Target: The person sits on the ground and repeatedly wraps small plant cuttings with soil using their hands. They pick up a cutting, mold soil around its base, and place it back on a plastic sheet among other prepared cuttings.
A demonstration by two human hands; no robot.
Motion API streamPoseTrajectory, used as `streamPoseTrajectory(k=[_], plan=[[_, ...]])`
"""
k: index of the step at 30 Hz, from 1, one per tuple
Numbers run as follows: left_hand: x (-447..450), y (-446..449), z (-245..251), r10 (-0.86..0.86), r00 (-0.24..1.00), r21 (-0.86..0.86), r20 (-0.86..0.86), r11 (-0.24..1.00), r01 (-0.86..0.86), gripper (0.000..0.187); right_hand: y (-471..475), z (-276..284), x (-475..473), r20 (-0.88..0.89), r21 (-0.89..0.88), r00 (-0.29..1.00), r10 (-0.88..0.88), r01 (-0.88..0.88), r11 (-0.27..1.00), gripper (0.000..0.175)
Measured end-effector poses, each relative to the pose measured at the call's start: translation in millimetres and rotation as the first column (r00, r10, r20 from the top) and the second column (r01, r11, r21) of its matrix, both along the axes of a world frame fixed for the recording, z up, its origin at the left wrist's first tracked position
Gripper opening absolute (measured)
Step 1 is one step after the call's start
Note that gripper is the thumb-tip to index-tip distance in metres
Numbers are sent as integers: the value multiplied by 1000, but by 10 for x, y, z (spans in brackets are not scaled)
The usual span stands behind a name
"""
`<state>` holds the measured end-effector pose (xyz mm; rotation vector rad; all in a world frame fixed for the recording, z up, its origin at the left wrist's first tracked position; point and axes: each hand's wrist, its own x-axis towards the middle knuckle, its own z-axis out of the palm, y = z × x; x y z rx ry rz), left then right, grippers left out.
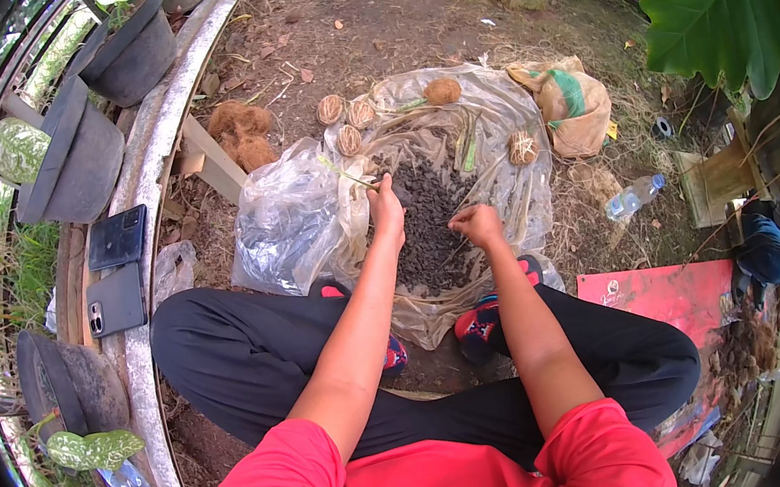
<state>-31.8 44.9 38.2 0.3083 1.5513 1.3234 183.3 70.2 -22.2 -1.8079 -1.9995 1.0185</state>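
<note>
My left hand point(387, 211) grips a thin green plant stem point(346, 171) that points up and to the left. My right hand point(478, 225) has its fingertips pinched together over the soil; whether a fine strand lies between them is too small to tell. Below both hands, dark crumbly soil point(428, 253) is heaped on a crumpled clear plastic sheet point(514, 217). Several string-wrapped fibre balls, such as one ball point(349, 140) at the left and another point(523, 147) at the right, rest around the sheet. A brown fibre ball point(442, 91) sits at its far edge, near green leaf pieces point(470, 152).
Loose coconut fibre point(243, 134) lies beside a wooden ledge holding two phones point(117, 237) point(116, 300) and black plant pots point(72, 155). To the right are a tan sack point(574, 108), a plastic bottle point(635, 197), a red banner point(660, 298) and another person point(763, 249).
</note>
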Motion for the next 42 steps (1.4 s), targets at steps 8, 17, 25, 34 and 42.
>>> streamPoseTrajectory(k=[8,17,25,34,42], plan=[[-20,-16,44,9,1000,12,28,1000,-9,69,-185,43,-201,293,-55,956,19,-2,998,37],[-20,-17,-26,7,1000,15,20,1000,-7,63,-253,-139,-281,344,52,938,-28,10,999,24],[-37,17,-80,20,1000,13,0,1000,-20,65,-100,94,-286,-187,22,982,22,-18,1000,17],[-73,66,258,55,998,84,13,995,-55,61,-158,193,-743,-512,-213,810,285,-441,872,14],[-97,118,415,78,996,133,37,988,-82,53,-524,151,-933,76,-257,865,495,-463,848,25]])
